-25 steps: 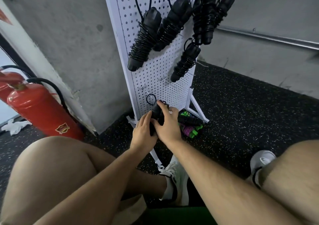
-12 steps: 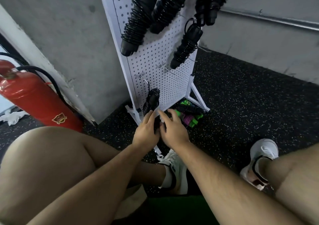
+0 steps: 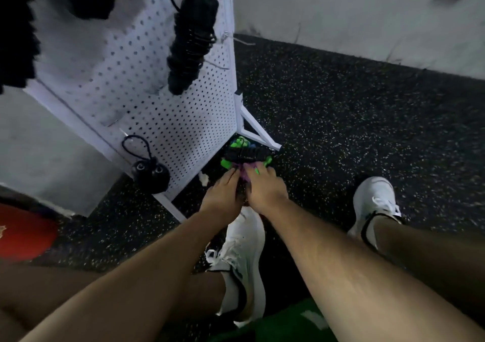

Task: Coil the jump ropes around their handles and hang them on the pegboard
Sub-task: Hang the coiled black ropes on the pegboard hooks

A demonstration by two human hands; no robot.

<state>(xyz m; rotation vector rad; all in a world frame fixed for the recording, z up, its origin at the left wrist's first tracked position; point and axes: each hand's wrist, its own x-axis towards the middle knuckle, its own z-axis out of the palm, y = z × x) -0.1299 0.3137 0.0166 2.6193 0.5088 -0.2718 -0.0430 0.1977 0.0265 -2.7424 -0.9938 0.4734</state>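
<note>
Across most of the view, the speckled black rubber floor (image 3: 341,121) ran back to a grey wall. On it stood the white pegboard (image 3: 162,100), leaning in the view on its splayed feet. Both bare forearms stretched forward and down from between the person's bent knees, side by side, with the hands close together at the board's base. One coiled black jump rope (image 3: 193,40) hung by its loop high on the board. A second, the lower rope (image 3: 149,172), hung from a hook near the board's bottom left corner, its two handle ends facing the camera. A white shoe (image 3: 244,257) sat under the forearms. At the board's foot a pile of ropes (image 3: 244,154), black, green and purple, lay on the floor. The left hand (image 3: 223,194) was palm down with nearly straight fingers, tips touching the purple cord. The right hand (image 3: 262,187), just beside it, spread its fingers over the pile; blur hid whether they gripped anything.
</note>
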